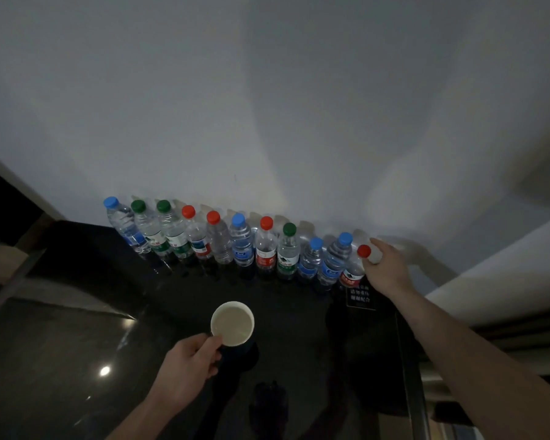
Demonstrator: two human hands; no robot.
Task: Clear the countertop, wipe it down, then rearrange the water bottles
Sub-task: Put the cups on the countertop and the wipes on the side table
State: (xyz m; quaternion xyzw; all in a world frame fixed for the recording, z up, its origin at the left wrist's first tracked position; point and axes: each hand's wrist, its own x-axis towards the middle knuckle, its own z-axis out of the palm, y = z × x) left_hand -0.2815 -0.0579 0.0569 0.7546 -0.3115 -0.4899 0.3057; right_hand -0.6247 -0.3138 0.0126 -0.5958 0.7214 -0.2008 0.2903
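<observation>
The left hand point(188, 366) is pinching a paper cup's point(232, 323) rim mid-worktop point(77, 344) while the right hand point(386, 265) is gripping the red-capped bottle point(358, 265) ending the back-edge bottle row point(242, 242).

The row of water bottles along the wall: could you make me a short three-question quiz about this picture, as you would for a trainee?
1. True or false: every bottle in the row of water bottles has a blue cap.
2. What does the left hand hold? A) a paper cup B) a cloth C) a bottle
3. Fill in: the right hand grips the bottle at the row's right end, whose cap is ____.

Key
1. False: caps are blue, green and red.
2. A: the paper cup, held at its rim above the dark countertop.
3. Red: the red-capped bottle.
</observation>
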